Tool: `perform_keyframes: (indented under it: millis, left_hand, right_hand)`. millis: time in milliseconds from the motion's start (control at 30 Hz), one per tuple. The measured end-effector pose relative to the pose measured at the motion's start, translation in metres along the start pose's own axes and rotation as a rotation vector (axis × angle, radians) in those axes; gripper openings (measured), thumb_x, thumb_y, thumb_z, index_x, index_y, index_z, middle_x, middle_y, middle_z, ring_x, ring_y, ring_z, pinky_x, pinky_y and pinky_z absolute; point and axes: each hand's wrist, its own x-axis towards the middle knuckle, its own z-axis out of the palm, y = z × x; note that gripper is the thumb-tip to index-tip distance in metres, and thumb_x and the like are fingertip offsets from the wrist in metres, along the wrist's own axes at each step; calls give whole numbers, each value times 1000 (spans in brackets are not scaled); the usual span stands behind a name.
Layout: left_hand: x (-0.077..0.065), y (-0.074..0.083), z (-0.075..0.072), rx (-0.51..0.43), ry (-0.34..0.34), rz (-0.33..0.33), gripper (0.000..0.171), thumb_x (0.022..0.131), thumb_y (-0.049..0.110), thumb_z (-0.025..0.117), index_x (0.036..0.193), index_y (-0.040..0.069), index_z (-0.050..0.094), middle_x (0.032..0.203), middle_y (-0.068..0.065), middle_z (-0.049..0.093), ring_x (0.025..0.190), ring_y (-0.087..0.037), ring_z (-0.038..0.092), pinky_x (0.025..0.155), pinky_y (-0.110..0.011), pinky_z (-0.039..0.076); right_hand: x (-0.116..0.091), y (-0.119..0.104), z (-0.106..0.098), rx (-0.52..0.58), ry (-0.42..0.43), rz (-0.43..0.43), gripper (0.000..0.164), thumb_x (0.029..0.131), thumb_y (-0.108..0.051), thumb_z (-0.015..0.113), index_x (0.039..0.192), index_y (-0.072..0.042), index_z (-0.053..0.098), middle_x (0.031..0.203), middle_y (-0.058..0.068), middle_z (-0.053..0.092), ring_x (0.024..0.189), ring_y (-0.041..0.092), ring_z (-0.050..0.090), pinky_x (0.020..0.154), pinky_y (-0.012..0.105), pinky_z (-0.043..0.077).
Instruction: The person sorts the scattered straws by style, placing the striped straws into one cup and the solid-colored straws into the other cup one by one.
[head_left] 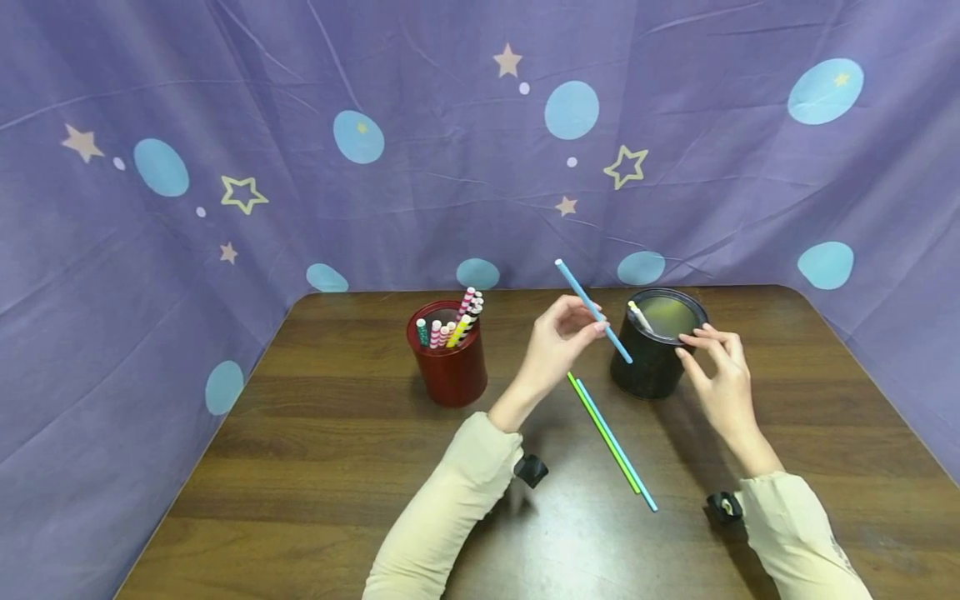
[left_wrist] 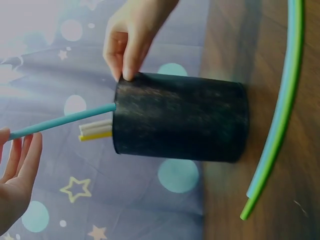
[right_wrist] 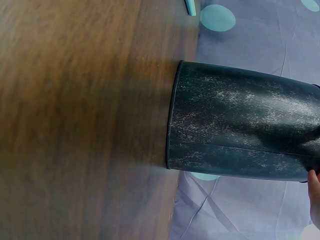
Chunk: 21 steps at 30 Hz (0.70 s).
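A blue straw (head_left: 576, 286) slants from upper left to lower right, pinched between the thumb and fingers of my left hand (head_left: 553, 343). Its lower end overlaps the near side of a black can (head_left: 643, 367) in the head view; in the left wrist view it is right at the rim. My right hand (head_left: 726, 383) grips the can's rim on the right, thumb outside and fingers over the edge. The can stands upright on the table. White straws (left_wrist: 96, 125) and a yellow straw (left_wrist: 97, 135) stick out of it in the left wrist view.
A green straw (head_left: 611, 446) and a light blue straw (head_left: 627, 462) lie side by side on the wooden table (head_left: 300, 467), in front of the black can. To the left stands a red can (head_left: 453, 379) with several patterned straws. A purple curtain (head_left: 450, 67) hangs behind.
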Motion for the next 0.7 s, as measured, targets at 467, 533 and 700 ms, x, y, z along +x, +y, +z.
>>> perform_keyframes:
  millis: [467,533,700]
  left_hand:
    - [10,8,12,-111,82,83,19,78,-14,55,96,-17,50,95,-37,54,87,-48,54,79,-37,52]
    - [10,6,14,-123,84,81,18,78,-15,55,96,-18,50,96,-37,54,88,-48,54,79,-37,52]
    - [12,0,19,-100,95,78,16,78,-14,55,94,-19,52,96,-36,55,87,-47,55,79,-34,52]
  right_hand:
    - [0,1,-1,-18,-27,2,25,68,13,67,92,6,63,99,25,52,108,35,47,100,22,32]
    - [0,1,-2,-19,-31,-1,26,68,13,67,92,6,63,100,25,51,107,37,47,100,22,32]
    - [0,1,-2,-22,-38,3,26,68,13,67,93,6,63,100,25,51,108,36,47,100,22,32]
